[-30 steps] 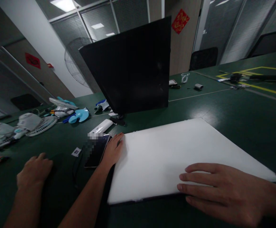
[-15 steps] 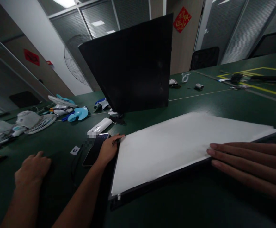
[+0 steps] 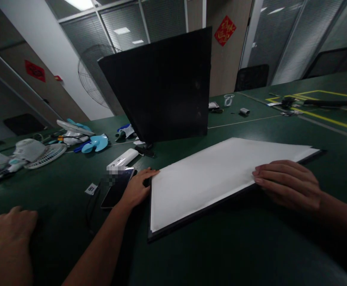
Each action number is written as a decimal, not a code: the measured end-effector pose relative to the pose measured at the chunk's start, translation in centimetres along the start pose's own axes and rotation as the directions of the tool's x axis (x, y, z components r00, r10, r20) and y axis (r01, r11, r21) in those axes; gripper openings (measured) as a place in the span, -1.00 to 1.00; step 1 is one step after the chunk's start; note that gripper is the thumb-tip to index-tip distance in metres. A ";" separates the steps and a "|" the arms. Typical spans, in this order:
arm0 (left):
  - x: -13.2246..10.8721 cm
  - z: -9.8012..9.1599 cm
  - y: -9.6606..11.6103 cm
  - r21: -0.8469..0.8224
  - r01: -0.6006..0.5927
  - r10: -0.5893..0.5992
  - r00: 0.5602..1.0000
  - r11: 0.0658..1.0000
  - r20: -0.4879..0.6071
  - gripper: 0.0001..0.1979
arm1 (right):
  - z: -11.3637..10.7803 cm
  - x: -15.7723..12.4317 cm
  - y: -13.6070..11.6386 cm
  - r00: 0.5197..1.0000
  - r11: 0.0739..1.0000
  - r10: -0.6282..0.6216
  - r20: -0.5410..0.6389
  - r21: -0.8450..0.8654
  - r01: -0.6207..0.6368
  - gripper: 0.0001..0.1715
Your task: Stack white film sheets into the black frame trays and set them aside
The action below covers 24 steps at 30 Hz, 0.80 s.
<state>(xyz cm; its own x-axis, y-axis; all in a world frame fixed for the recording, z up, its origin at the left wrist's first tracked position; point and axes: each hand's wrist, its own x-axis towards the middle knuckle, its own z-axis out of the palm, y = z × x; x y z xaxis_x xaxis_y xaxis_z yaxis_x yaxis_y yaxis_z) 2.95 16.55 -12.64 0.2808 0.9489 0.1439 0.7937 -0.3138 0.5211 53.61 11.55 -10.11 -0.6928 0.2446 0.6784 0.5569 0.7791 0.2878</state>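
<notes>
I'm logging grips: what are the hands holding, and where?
The white panel: left hand at its left corner, right hand on its near edge; fingers flat, not closed.

Quick count, going off the big white panel [image 3: 221,174] as the reference. One white panel, lying flat on one green table [image 3: 251,254]. Three hands in view: two touch the panel, a left hand [image 3: 136,190] at its left corner and a right hand [image 3: 286,184] on its near edge, and one more hand [image 3: 8,238] sits well left of it. One phone [image 3: 116,190] just left of the panel. One black board [image 3: 164,87] stands behind it. One blue fan blade [image 3: 94,143] and one white fan grille [image 3: 45,153] lie far left. Two red wall decorations: one [image 3: 224,29] behind, one [image 3: 35,70] off left.
</notes>
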 end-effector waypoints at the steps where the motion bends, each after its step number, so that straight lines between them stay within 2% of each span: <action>1: 0.0 0.0 -0.1 0.006 -0.006 0.006 1.000 1.000 0.001 -0.48 | 0.4 -0.1 0.1 0.998 1.000 -0.014 -0.053 0.009 0.015 -0.69; 3: 0.1 0.1 -0.2 0.019 -0.011 0.011 1.000 1.000 0.001 -0.48 | 0.8 -0.1 0.4 0.993 0.999 -0.031 -0.113 0.025 0.034 -0.68; 4: 0.1 0.2 -0.2 0.024 -0.012 0.012 1.000 1.000 0.001 -0.48 | 0.8 -0.1 0.4 0.994 0.999 -0.023 -0.106 0.033 0.027 -0.71; 7: 0.0 0.4 -0.1 0.036 -0.022 0.022 1.000 0.999 -0.003 -0.49 | 0.1 0.2 0.3 0.992 0.993 0.110 0.068 0.029 -0.112 -0.72; 9: 0.0 0.5 0.1 0.043 -0.019 0.019 1.000 0.999 -0.007 -0.50 | -0.7 0.8 0.1 0.952 0.971 0.235 0.195 -0.018 -0.236 -0.60; 11: -0.1 0.7 0.2 0.053 -0.002 0.003 1.000 0.999 -0.016 -0.49 | -1.7 1.5 0.0 0.918 0.947 0.322 0.231 -0.063 -0.316 -0.52; 15: -0.4 1.1 0.1 0.100 0.024 -0.019 0.998 0.995 -0.052 -0.34 | -4.1 1.8 -0.1 0.902 0.914 0.404 0.154 -0.115 -0.390 -0.59; 18: -0.5 1.3 0.1 0.147 0.034 -0.027 0.999 0.989 -0.045 -0.30 | -6.7 0.3 -0.6 0.897 0.890 0.439 0.047 -0.163 -0.426 -0.68; 21: -0.5 1.3 0.3 0.194 0.016 -0.009 0.999 0.981 -0.037 -0.33 | -9.6 -2.5 -1.3 0.896 0.876 0.444 0.000 -0.213 -0.433 -0.44; 24: -0.4 0.4 1.5 0.252 -0.068 0.094 0.991 0.965 -0.092 -0.41 | -12.0 -6.2 -1.8 0.879 0.845 0.477 0.016 -0.282 -0.454 -0.27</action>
<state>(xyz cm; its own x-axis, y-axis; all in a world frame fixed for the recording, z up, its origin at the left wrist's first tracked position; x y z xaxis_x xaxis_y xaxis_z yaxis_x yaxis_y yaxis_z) 4.23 15.68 -12.31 0.3032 0.9142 0.2689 0.8832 -0.3755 0.2809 62.34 1.73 -6.72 -0.3504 0.5963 0.7223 0.9143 0.3850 0.1257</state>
